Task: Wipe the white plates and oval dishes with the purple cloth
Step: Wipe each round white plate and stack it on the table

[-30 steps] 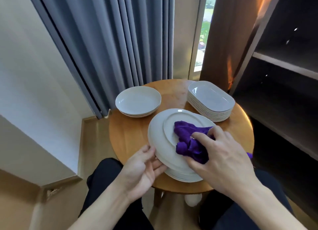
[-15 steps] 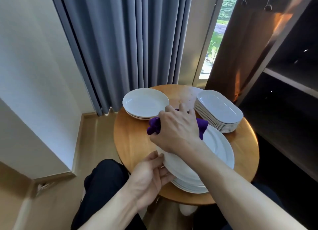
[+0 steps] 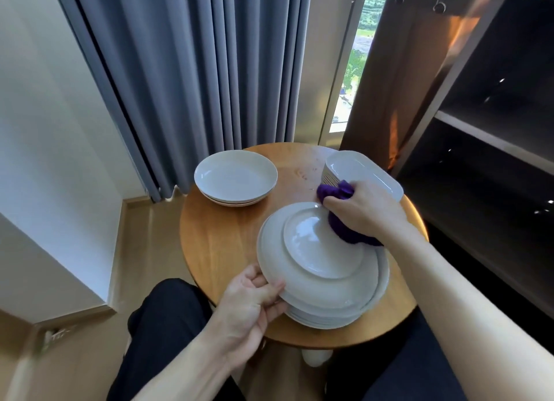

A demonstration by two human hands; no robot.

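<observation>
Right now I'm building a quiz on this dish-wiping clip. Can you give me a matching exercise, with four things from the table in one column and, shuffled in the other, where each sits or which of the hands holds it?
Things
1. purple cloth
2. oval dishes
3. deep round plates
4. top plate of the near stack

Places
A. stacked at the table's right edge, beside the dark shelf
B. bunched in the right hand
C. gripped at its near rim by the left hand
D. stacked far left, near the curtain, untouched

Pairs: 1-B, 2-A, 3-D, 4-C
</observation>
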